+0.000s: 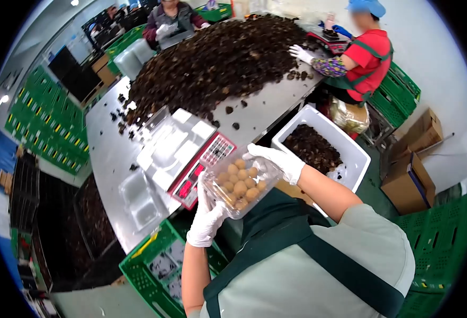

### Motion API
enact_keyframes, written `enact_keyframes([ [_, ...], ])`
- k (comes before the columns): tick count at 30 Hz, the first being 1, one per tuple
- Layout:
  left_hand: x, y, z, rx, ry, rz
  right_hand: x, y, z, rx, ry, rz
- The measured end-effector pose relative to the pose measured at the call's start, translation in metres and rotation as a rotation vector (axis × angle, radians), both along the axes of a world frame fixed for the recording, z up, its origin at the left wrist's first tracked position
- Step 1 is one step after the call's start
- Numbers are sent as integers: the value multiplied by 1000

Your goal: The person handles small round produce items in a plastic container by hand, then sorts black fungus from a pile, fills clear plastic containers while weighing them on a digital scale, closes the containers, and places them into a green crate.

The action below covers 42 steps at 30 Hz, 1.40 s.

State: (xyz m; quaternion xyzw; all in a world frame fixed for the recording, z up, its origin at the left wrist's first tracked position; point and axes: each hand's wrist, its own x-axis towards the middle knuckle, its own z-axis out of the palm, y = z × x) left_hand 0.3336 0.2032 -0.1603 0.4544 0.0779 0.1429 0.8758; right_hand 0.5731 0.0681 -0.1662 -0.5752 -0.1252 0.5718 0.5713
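Between my two white-gloved hands is a clear plastic box (266,187) filled with round tan balls (239,187). My left hand (207,218) closes on the box's left side, fingers along its wall. At the upper right corner, my right hand (279,161) grips the rim. Just beyond the box stands a digital scale (213,151) with a red front and a shiny weighing plate (172,143). Clear plastic trays (141,204) lie on the table to the scale's left.
A large heap of dark brown pieces (217,58) covers much of the metal table (103,148). A white tub (358,177) of similar pieces stands right. Green crates (143,270) sit below and behind. Co-workers (368,58) work across the table; cardboard boxes (411,180) stand right.
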Motion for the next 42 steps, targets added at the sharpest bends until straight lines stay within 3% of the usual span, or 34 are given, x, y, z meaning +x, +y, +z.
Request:
enact_keyframes([
  [6,143,17,-28,-221,-28,-181,108,-21,-8,-36,-135,-181],
  [14,381,61,-74,-274,-41,-298,318,-10,-35,-40,-344,-329],
  [17,463,56,-120,-121,-50,-185,397,-9,-74,-227,-1069,-245],
  [18,486,54,-145,-93,43,-62,397,-5,-65,-434,-1438,-167],
  [19,499,55,-161,-175,21,-83,403,-4,-82,-286,-1714,-144],
  [20,505,52,-175,-265,21,-109,383,-1,-54,-173,-1659,50],
  [22,506,57,-177,-236,27,-169,383,8,-70,-15,-1741,394],
  [24,505,62,-165,-167,136,-133,387,11,-95,1,-1918,344],
  [32,506,63,-171,-140,131,-140,400,25,-99,41,-1931,531],
  [34,505,64,-177,-161,144,-131,402,25,-111,164,-2034,555],
  [36,505,59,-165,-104,174,-121,401,24,-113,175,-2101,537],
  [38,504,54,-164,-138,152,-98,403,26,-120,252,-2338,407],
  [42,507,49,-160,-194,138,-79,413,26,-118,390,-2377,421],
])
